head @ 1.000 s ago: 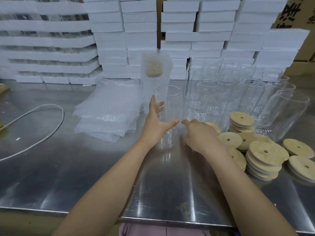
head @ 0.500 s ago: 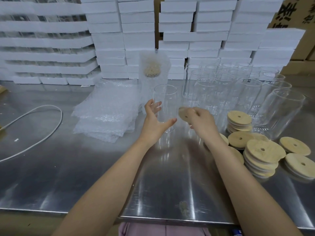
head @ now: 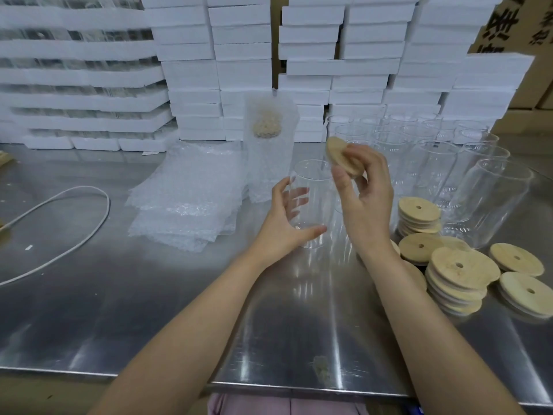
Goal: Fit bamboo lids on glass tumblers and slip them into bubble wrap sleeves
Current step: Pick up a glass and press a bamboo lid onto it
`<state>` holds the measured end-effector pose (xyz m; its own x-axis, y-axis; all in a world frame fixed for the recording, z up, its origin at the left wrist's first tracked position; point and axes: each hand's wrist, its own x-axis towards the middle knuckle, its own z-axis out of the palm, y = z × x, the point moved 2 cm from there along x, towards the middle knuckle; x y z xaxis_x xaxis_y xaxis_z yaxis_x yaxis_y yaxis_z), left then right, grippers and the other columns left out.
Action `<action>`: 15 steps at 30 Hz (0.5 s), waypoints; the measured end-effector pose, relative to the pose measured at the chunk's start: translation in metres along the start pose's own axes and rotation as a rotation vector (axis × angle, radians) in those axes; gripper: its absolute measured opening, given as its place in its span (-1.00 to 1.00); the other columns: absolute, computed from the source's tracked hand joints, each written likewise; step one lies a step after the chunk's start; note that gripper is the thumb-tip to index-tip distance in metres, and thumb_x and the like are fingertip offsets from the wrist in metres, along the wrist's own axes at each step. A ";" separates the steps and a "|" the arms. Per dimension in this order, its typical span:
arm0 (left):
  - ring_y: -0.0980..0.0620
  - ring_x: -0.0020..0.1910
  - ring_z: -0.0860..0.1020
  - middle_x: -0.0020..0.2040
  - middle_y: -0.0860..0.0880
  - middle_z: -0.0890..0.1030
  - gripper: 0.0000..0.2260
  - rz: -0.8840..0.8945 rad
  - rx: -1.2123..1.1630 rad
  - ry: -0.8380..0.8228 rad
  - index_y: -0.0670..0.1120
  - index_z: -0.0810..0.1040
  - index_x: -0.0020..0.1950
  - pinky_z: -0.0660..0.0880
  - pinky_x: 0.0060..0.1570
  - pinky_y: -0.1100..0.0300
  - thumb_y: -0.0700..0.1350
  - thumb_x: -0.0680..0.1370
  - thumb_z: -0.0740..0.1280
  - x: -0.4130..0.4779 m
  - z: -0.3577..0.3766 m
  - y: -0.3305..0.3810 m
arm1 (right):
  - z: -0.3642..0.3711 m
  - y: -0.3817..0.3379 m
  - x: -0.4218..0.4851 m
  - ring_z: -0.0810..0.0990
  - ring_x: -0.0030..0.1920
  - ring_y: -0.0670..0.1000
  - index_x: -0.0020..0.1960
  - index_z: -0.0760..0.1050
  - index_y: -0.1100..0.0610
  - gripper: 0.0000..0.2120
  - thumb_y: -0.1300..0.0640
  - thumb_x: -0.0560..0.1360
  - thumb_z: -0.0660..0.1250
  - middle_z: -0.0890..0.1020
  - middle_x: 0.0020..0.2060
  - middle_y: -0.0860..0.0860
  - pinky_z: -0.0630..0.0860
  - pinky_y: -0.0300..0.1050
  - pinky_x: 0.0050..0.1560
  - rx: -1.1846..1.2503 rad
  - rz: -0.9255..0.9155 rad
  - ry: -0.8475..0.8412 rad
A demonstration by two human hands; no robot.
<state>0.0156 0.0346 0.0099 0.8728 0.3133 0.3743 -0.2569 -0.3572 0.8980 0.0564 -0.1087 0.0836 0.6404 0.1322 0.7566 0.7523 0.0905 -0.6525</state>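
Note:
A clear glass tumbler (head: 314,190) stands upright on the steel table, and my left hand (head: 287,220) wraps around its lower half. My right hand (head: 365,199) holds a round bamboo lid (head: 341,157) tilted on edge just above and to the right of the tumbler's open rim. Stacks of bamboo lids (head: 457,277) lie to the right. A pile of flat bubble wrap sleeves (head: 185,199) lies to the left. A sleeved tumbler with its lid on (head: 269,145) stands behind.
Several empty tumblers (head: 434,163) crowd the back right of the steel table (head: 149,310). White foam boxes (head: 239,55) are stacked along the back. A white cable (head: 74,235) loops at the left. Cardboard cartons (head: 514,22) stand at the far right.
My right hand picked a bamboo lid from the stacks and raised it to above the tumbler's rim. My left hand stayed around the tumbler.

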 end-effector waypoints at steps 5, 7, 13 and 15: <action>0.24 0.33 0.40 0.35 0.18 0.39 -0.10 0.018 -0.002 -0.057 0.21 0.05 0.44 0.39 0.29 0.29 0.03 0.30 0.58 -0.003 0.011 0.002 | 0.009 0.002 -0.004 0.45 0.29 0.07 0.16 0.58 0.24 -0.80 0.22 0.56 0.34 0.51 0.21 0.13 0.30 -0.28 0.33 -0.219 -0.104 -0.175; 0.24 0.34 0.40 0.35 0.17 0.38 -0.09 0.017 0.003 -0.060 0.22 0.04 0.44 0.39 0.30 0.25 0.04 0.30 0.58 -0.003 0.011 0.003 | 0.009 0.003 -0.004 0.43 0.30 0.09 0.16 0.58 0.25 -0.80 0.21 0.58 0.29 0.51 0.18 0.12 0.30 -0.24 0.34 -0.249 -0.128 -0.197; 0.18 0.36 0.40 0.38 0.09 0.37 -0.09 -0.010 -0.018 -0.064 0.17 0.03 0.49 0.37 0.37 0.00 0.01 0.32 0.54 -0.003 0.009 0.005 | 0.019 0.012 -0.006 0.41 0.30 0.14 0.19 0.53 0.24 -0.75 0.19 0.54 0.32 0.43 0.20 0.14 0.32 -0.15 0.35 -0.219 -0.115 -0.230; 0.19 0.38 0.38 0.39 0.14 0.35 -0.09 -0.034 -0.015 -0.068 0.17 0.01 0.51 0.37 0.38 -0.03 -0.02 0.34 0.52 -0.002 0.006 0.004 | 0.025 0.016 -0.005 0.40 0.30 0.16 0.20 0.51 0.26 -0.72 0.18 0.53 0.34 0.42 0.22 0.20 0.31 -0.20 0.33 -0.244 -0.127 -0.230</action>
<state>0.0155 0.0275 0.0116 0.9069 0.2647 0.3277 -0.2326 -0.3340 0.9134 0.0617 -0.0834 0.0682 0.5085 0.3566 0.7838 0.8564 -0.1146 -0.5035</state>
